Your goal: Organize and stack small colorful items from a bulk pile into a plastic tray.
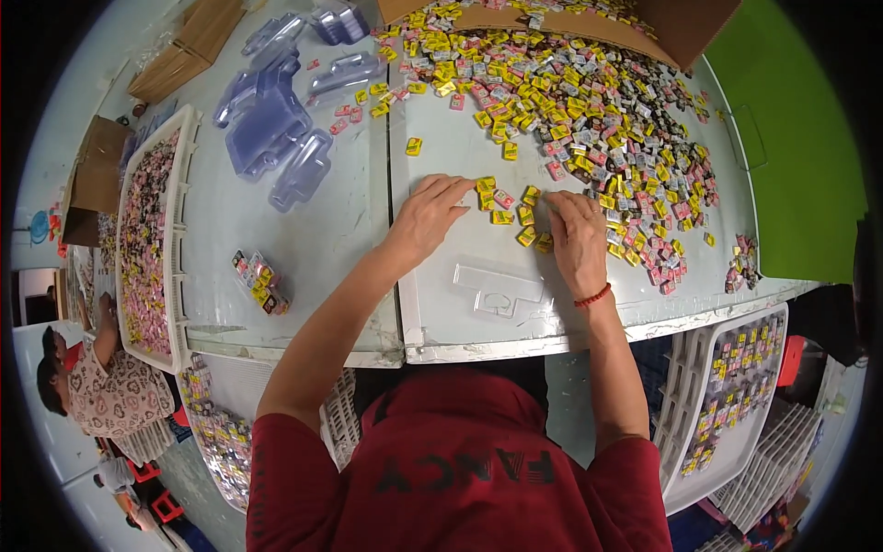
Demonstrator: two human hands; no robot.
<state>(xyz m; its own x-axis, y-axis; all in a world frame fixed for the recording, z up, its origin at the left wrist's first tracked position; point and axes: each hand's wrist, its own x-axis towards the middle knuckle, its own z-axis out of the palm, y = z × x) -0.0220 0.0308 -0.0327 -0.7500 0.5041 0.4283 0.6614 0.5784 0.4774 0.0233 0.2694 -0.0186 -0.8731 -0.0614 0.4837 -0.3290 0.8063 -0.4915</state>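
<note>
On the pale table, my left hand [430, 221] reaches in with fingers stretched out, its fingertips at the edge of a small yellow block [486, 185]. Opposite it is my right hand [579, 241], wearing a ring and a red bracelet. Its fingers bend down loosely beside another yellow block [532, 195], and I see nothing gripped in it. Between the hands lie several yellow blocks and a pink block [503, 199]. Nearer me rests a clear T-shaped plastic tray [497, 291]. A filled clear pack [260, 282] lies to the left of my left forearm.
A wide pile of small blocks [589, 110] spreads from a cardboard box [685, 32] at the back. Stacked clear trays [267, 129] lie back left. A white crate [184, 230] of blocks stands far left; another crate [763, 396] holds packs below right. Another person [120, 386] works at left.
</note>
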